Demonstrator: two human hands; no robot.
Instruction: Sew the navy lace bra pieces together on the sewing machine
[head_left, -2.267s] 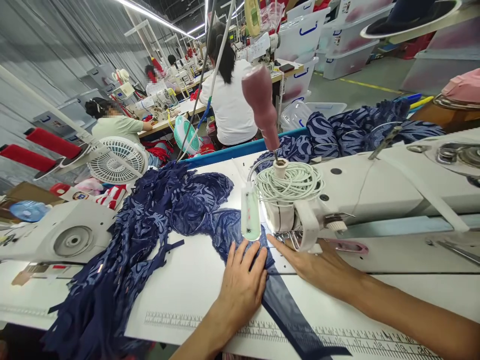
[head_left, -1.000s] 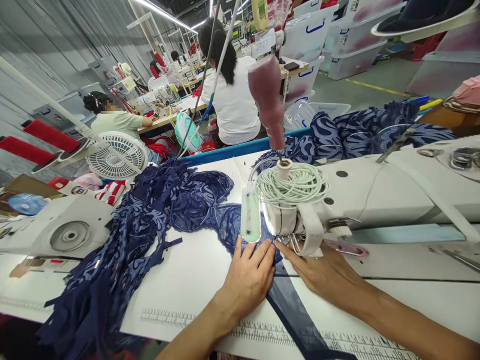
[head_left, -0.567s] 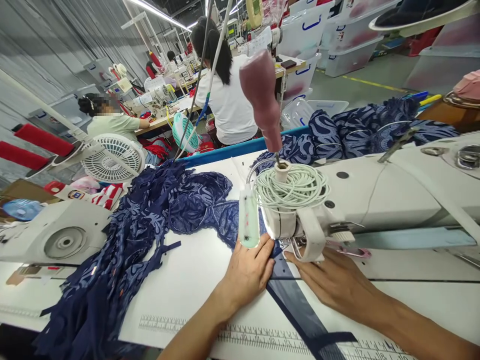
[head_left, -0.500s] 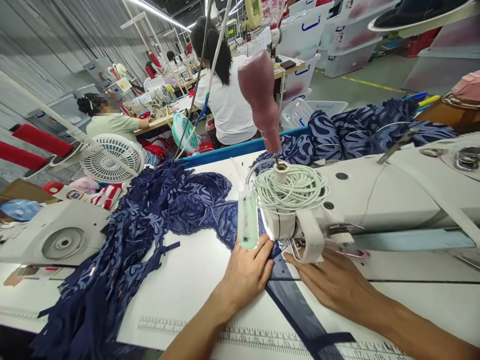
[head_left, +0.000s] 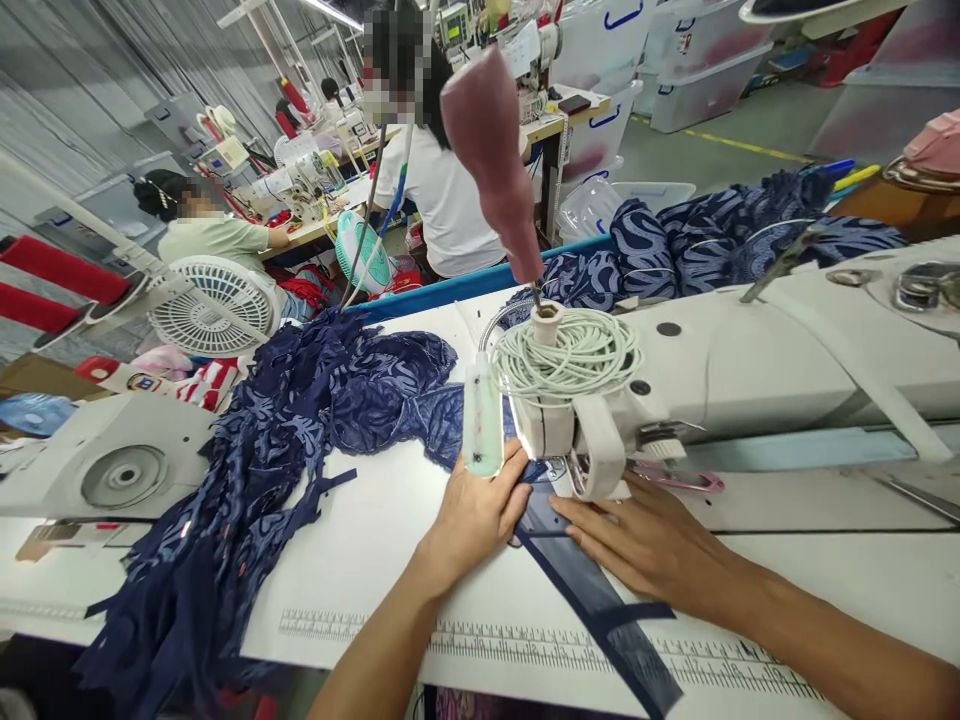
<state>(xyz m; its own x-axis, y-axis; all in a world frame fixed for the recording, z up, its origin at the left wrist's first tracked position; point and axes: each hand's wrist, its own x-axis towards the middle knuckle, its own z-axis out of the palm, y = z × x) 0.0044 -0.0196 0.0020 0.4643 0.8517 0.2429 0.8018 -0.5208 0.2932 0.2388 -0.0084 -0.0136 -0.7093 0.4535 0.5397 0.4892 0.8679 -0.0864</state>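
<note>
Sheer blue cloth (head_left: 589, 580) flat on the table (head_left: 352, 560), its far end running in under the sewing machine (head_left: 787, 340)!

Light, soft and slippery by the look of it, apt to pucker; flat fingertips along both edges seem the safest hold. Left hand (head_left: 480, 510) covers the left edge, its grip half hidden, can't tell if it's pinching; right hand (head_left: 645, 545) meets the right edge, grip loose, fingers straight. Farther left, a blue heap (head_left: 262, 470).
</note>
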